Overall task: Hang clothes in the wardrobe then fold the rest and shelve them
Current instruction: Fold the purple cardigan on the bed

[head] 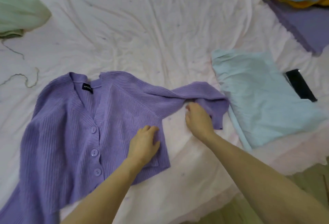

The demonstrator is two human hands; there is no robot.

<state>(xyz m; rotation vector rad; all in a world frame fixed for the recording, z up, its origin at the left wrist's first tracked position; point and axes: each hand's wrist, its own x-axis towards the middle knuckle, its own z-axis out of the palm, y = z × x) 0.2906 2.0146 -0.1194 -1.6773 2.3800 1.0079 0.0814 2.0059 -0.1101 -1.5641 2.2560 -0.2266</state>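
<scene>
Purple cardigan (71, 125) flat on bed (142, 27). Left hand (144, 143) presses hem, fingers relaxed. Right hand (197, 118) grips sleeve (201, 93). Blue folded garment (263, 99) right.

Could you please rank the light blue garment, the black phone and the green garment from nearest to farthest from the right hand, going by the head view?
From the right hand:
1. Light blue garment, just to its right, beside the sleeve it holds.
2. Black phone, farther right, past the blue garment.
3. Green garment, far across the bed at the upper left.
</scene>
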